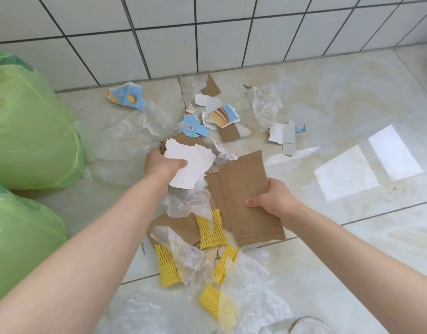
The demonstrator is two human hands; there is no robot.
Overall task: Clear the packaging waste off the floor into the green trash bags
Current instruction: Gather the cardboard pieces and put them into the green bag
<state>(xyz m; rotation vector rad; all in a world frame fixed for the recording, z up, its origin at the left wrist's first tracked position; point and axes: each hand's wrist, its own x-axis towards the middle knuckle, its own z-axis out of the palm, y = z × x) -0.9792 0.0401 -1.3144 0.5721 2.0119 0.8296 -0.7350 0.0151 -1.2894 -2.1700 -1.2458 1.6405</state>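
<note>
My left hand grips a torn white card piece with brown cardboard behind it. My right hand holds a large brown cardboard sheet by its right edge, above the floor. Below them lie yellow foam nets, clear plastic wrap and more brown cardboard. Farther off, blue printed carton scraps and white card bits are scattered near the wall. Two green trash bags stand at the left, one upper and one lower.
A white tiled wall closes the far side. Crumpled clear film lies near the wall, and more film lies beside the upper bag. The glossy floor tiles to the right carry bright window reflections.
</note>
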